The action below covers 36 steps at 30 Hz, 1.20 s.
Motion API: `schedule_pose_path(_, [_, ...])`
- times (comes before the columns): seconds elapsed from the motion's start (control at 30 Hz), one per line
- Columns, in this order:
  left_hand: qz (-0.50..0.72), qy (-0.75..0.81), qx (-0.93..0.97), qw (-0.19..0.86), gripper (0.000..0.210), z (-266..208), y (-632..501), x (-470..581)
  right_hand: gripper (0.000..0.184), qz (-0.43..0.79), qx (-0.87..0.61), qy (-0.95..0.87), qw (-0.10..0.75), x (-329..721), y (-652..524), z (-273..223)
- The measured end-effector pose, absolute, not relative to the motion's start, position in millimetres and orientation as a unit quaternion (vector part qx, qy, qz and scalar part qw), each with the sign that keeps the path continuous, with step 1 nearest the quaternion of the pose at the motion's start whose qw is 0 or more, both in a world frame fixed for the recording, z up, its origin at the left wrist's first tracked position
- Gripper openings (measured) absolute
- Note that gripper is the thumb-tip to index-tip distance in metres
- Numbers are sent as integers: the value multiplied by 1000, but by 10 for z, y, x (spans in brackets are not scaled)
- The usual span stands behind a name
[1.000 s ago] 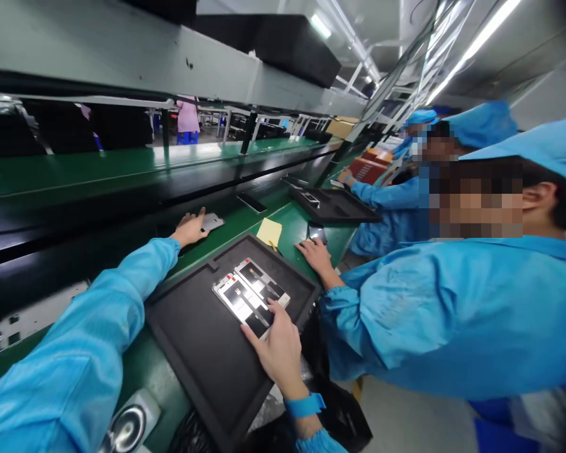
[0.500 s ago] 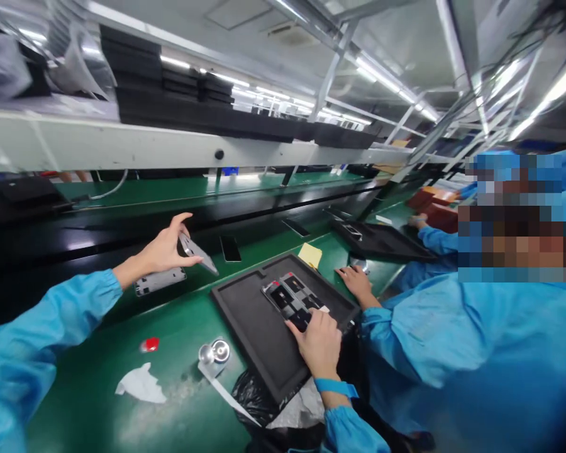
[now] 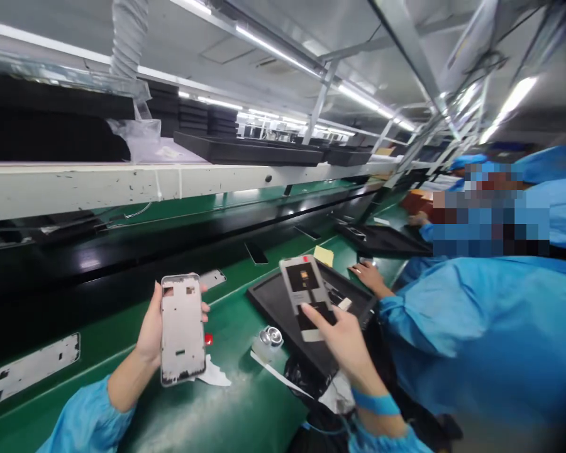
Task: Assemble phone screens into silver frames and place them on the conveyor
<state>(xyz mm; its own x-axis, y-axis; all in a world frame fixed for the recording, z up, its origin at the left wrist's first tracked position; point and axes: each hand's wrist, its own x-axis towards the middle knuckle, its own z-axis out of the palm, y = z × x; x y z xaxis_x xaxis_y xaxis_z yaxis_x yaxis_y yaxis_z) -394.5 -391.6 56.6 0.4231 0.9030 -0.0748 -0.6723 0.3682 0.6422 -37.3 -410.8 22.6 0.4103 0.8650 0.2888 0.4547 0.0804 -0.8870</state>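
My left hand [image 3: 147, 333] grips a silver phone frame [image 3: 183, 330] by its edges, held upright with its pale flat face and cutouts toward me. In my right hand [image 3: 346, 340] is a phone screen assembly [image 3: 306, 292], its back with black patches and a small red spot turned to me. It is held above the black foam tray [image 3: 276, 305], where another part [image 3: 337, 296] lies partly hidden. A second phone frame [image 3: 213, 278] rests beyond my left fingers, and another phone frame [image 3: 38, 365] lies at the far left.
On the green bench stand a tape roll [image 3: 268, 338] with a white strip, a torn white paper [image 3: 216, 372] and a yellow note pad [image 3: 324, 255]. Dark phone panels [image 3: 256, 253] lie farther back. A co-worker's hand [image 3: 365, 277] rests right of the tray, near another black tray [image 3: 389, 240].
My left hand has brought the phone frame nearer and turned its flat face toward me. My right hand has lifted one screen assembly out of the tray. The view has swung left.
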Motion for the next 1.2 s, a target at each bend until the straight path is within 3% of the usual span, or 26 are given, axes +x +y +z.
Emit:
schedule_pose_path(0.2, [343,106,342,869,90,347,-4171,-3853,60,386,-498,-538,560,-1817,-4398,89])
schedule_pose_path(0.3, [352,126,378,847,94,304,-4157,-3817,57,380,-483,-543,572,-2054,-4392,34])
schedule_pose_path(0.43, [429,178,489,738,90,299,-4150,-3829,51,260,-481,-553,628,-2049,-4379,132])
schedule_pose_path(0.67, [449,207,743,452,78,220,-4149,-3877,52,282,-421,-533,677,-2230,-4352,336])
schedule_pose_path(0.8, [426,205,812,343,78,194,-4089,-3917,40,280,-400,-497,717,-2288,-4220,366])
schedule_pose_path(1.0, [408,190,817,359,79,308,-4111,-3966,35,242,-407,-513,715,-2252,-4107,513])
schedule_pose_path(1.2, [530,268,683,425,66,430,-3963,-4101,33,209,-457,-572,649,-2165,-4106,325])
